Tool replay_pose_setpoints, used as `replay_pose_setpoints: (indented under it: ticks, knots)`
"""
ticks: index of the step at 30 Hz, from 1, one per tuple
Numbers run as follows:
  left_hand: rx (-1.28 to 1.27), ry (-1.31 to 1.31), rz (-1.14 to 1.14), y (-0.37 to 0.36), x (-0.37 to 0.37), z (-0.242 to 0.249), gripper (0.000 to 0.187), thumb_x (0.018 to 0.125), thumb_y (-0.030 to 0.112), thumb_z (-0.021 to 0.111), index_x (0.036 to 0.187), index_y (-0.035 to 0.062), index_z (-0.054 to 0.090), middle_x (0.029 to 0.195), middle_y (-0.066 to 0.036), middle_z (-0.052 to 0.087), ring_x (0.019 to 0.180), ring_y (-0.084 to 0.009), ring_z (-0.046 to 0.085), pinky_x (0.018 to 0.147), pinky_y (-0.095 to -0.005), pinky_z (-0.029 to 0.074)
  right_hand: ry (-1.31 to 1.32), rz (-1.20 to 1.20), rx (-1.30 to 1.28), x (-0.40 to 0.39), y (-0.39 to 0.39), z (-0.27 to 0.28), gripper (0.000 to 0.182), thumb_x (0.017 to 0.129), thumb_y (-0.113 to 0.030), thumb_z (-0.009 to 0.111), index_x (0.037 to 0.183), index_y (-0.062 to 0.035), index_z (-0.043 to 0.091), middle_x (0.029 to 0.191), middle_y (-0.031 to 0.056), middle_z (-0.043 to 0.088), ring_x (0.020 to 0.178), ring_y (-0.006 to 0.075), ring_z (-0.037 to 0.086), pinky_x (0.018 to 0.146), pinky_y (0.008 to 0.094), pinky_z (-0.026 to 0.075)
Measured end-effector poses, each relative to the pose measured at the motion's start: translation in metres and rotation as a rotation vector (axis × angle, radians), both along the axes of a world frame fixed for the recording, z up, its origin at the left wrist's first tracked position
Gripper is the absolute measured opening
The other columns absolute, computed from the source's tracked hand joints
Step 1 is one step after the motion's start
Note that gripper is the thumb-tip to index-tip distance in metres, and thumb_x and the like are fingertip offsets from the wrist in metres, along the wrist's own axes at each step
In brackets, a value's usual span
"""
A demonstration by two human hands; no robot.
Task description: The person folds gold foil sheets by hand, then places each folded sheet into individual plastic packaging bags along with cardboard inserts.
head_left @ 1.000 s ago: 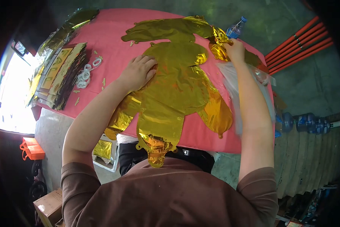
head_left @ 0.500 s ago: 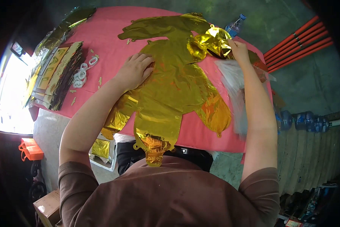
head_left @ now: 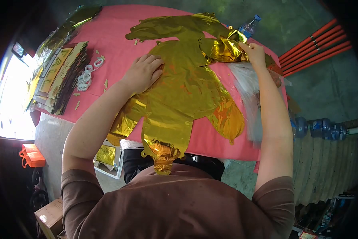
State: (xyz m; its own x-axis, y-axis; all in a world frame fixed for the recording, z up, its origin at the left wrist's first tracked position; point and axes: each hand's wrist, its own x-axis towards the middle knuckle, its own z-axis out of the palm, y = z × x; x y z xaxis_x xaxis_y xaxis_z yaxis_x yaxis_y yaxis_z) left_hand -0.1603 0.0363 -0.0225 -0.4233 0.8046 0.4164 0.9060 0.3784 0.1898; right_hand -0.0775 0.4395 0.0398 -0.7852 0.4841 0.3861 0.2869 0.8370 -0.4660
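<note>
A large gold foil balloon (head_left: 187,85), deflated and flat, covers the middle of the pink-covered table (head_left: 115,30). Its lower end hangs over the near edge against my shirt. My left hand (head_left: 145,71) lies on the balloon's left side, palm down with the fingers stretched out. At the upper right, my right hand (head_left: 253,53) pinches the edge of a crumpled, shiny arm of the balloon. Under my right forearm lies a bundle of clear plastic bags (head_left: 246,83).
At the left are a stack of printed packets (head_left: 61,77) and white ribbon rolls (head_left: 84,79). A water bottle (head_left: 249,27) stands at the far right edge. Red poles (head_left: 312,44) lie beyond, with large blue water jugs (head_left: 320,129) on the right. A box (head_left: 51,217) sits lower left.
My right hand has shifted slightly right, and the crumpled foil arm has unfolded and stretched out to the right. My left hand has stayed on the balloon.
</note>
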Motion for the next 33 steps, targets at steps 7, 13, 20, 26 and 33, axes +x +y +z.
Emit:
replay_pose_setpoints:
  ticks: [7, 13, 20, 26, 33]
  knots:
    - [0.008, 0.022, -0.010, 0.000, -0.001, -0.001, 0.030, 0.087, 0.025, 0.051, 0.112, 0.0075, 0.051, 0.116, -0.009, 0.052, 0.109, -0.0277, 0.047, 0.094, -0.0389, 0.037, 0.137, 0.011, -0.113, 0.001, 0.000, -0.004, 0.061, 0.086, -0.051, 0.053, 0.063, 0.0051, 0.052, 0.054, 0.0061, 0.046, 0.054, 0.0116, 0.041, 0.053, 0.0321, 0.036]
    - [-0.013, -0.016, -0.013, 0.000, 0.001, 0.003, 0.031, 0.088, 0.022, 0.049, 0.114, 0.0053, 0.051, 0.119, -0.011, 0.051, 0.110, -0.0298, 0.046, 0.093, -0.0392, 0.038, 0.133, -0.044, -0.122, 0.004, -0.003, -0.002, 0.062, 0.087, -0.052, 0.049, 0.065, 0.0055, 0.054, 0.058, 0.0078, 0.052, 0.057, 0.0141, 0.048, 0.056, 0.0330, 0.038]
    - [-0.016, -0.015, -0.016, 0.000, 0.001, 0.003, 0.032, 0.088, 0.022, 0.049, 0.114, 0.0051, 0.050, 0.120, -0.011, 0.051, 0.111, -0.0298, 0.046, 0.093, -0.0390, 0.038, 0.058, 0.118, -0.299, 0.012, -0.012, 0.005, 0.040, 0.080, -0.034, 0.065, 0.067, 0.0028, 0.058, 0.054, 0.0004, 0.050, 0.052, 0.0077, 0.042, 0.050, 0.0276, 0.035]
    - [-0.007, -0.010, -0.018, 0.000, 0.000, 0.002, 0.032, 0.087, 0.022, 0.050, 0.115, 0.0051, 0.050, 0.120, -0.011, 0.050, 0.110, -0.0297, 0.046, 0.093, -0.0389, 0.038, 0.082, 0.196, -0.161, 0.005, 0.004, -0.004, 0.031, 0.077, -0.025, 0.068, 0.069, 0.0028, 0.059, 0.053, 0.0018, 0.050, 0.050, 0.0078, 0.042, 0.048, 0.0278, 0.035]
    - [-0.028, -0.027, -0.004, -0.001, 0.002, 0.004, 0.032, 0.088, 0.022, 0.049, 0.115, 0.0052, 0.050, 0.120, -0.011, 0.050, 0.111, -0.0295, 0.045, 0.093, -0.0393, 0.038, 0.061, 0.135, 0.109, 0.000, -0.019, 0.002, 0.024, 0.075, -0.025, 0.069, 0.080, -0.0026, 0.062, 0.060, 0.0104, 0.059, 0.052, 0.0191, 0.052, 0.052, 0.0325, 0.041]
